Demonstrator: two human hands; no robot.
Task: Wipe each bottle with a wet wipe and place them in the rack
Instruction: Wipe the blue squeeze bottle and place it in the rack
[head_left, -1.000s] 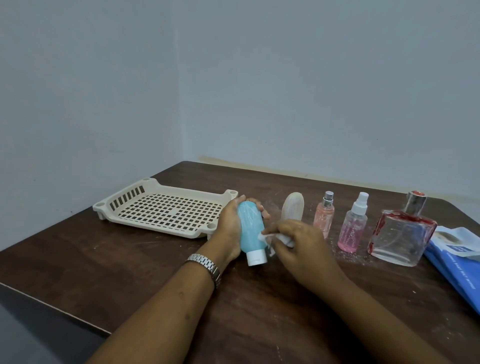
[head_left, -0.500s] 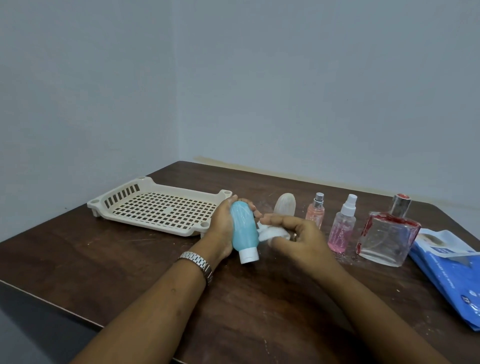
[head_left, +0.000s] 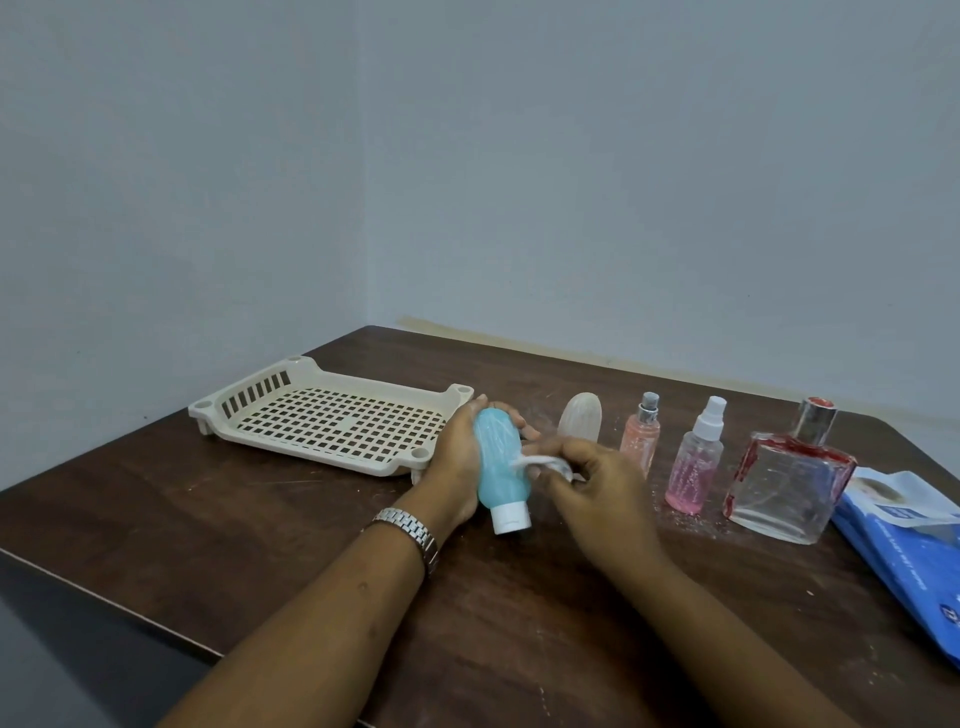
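My left hand (head_left: 456, 457) grips a light blue bottle (head_left: 500, 462) with a white cap, tilted so the cap points toward me. My right hand (head_left: 592, 488) pinches a crumpled white wet wipe (head_left: 543, 464) against the bottle's right side. The cream plastic rack (head_left: 332, 415) lies to the left with nothing in it. Standing in a row to the right are a frosted oval bottle (head_left: 581, 418), a small peach spray bottle (head_left: 640, 435), a pink spray bottle (head_left: 695, 465) and a large square glass bottle (head_left: 789, 475) with red smears.
A blue wet-wipe pack (head_left: 914, 545) lies open at the table's right edge. The dark wooden table (head_left: 260, 525) stands in a room corner, its front-left edge near my left forearm. White specks dot the wood around the bottles.
The wipe has moved from near the cap up to the middle of the blue bottle's side. My view has shifted slightly; the bottle stays in my left hand.
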